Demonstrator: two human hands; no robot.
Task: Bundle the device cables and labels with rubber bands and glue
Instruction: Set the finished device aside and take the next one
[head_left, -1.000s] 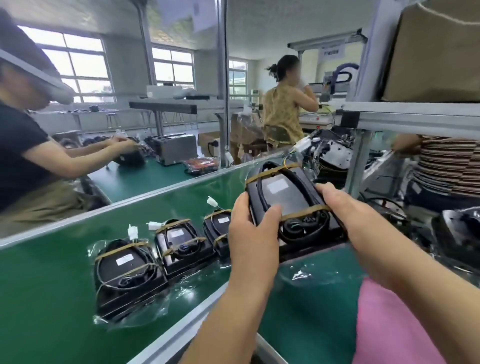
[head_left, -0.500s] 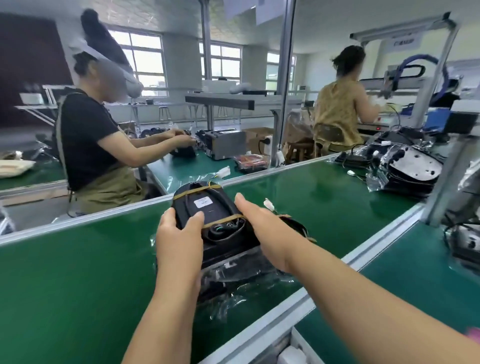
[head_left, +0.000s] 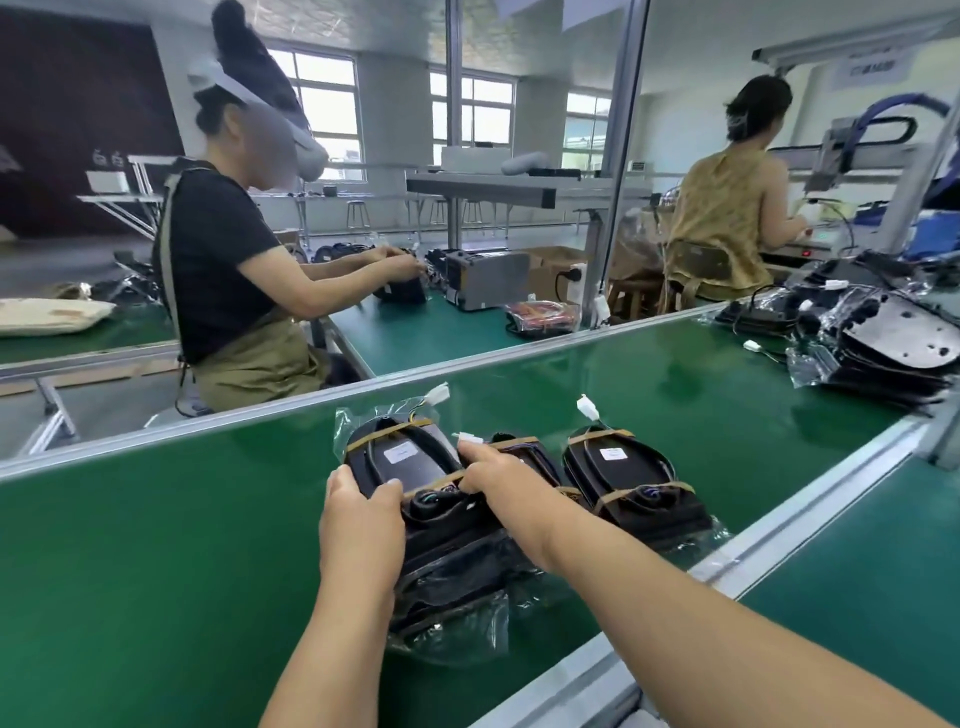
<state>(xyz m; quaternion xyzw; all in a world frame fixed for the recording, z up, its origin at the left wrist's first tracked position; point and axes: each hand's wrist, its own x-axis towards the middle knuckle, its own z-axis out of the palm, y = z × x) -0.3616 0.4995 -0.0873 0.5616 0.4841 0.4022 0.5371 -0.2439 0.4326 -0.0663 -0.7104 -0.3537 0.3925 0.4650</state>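
Nearest, a black banded device (head_left: 415, 467) in its clear plastic bag (head_left: 457, 623) is gripped at both sides, low on the green conveyor belt (head_left: 156, 545). The left hand (head_left: 358, 514) is curled round its left edge with the thumb laid on top, and the right hand (head_left: 501, 480) is wrapped round its right edge, thumb beside the lower rubber band (head_left: 431, 480). The cable and the white label (head_left: 399, 454) are already strapped down by two bands, so the step is judged to be the setting down of a finished bundle. A clean release would be called for next, then a reach toward the unbundled pile (head_left: 883, 332) at far right. A second bundle (head_left: 524, 452) is half hidden behind the right hand; a third bundle (head_left: 631, 478) lies just beyond. The labels' print cannot be read, nor can the overhead sign (head_left: 872, 67).
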